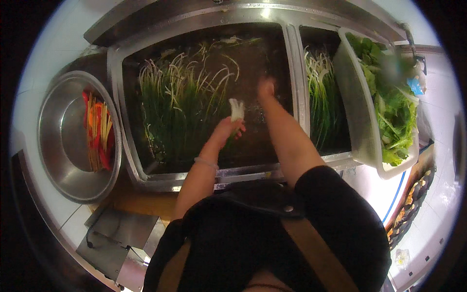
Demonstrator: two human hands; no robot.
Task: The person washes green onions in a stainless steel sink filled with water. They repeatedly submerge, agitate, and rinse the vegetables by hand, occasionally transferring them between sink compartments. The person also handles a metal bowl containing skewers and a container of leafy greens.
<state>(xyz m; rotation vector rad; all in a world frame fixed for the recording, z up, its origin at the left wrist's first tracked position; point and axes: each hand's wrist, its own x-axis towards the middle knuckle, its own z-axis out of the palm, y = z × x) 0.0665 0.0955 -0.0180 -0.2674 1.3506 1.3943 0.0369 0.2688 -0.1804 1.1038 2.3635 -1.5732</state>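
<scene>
My left hand (227, 131) grips a small bunch of scallions (237, 109) by their stalks, white ends up, over the large basin of a metal sink (116, 91). Brownish water (251, 62) fills that basin. Beside the left hand, to its left, many more scallions (182, 98) lie in the water with their pale ends toward the far side. My right hand (267, 87) is over the right part of the same basin, near the divider. It is blurred, and its fingers cannot be made out.
A second basin on the right holds more scallions (321, 80). A white plastic basket (365, 80) of leafy greens (394, 113) stands across its right side. On the left, a round metal bowl (69, 179) contains thin sticks (96, 135) and red items. Metal boxes (120, 226) stand below left.
</scene>
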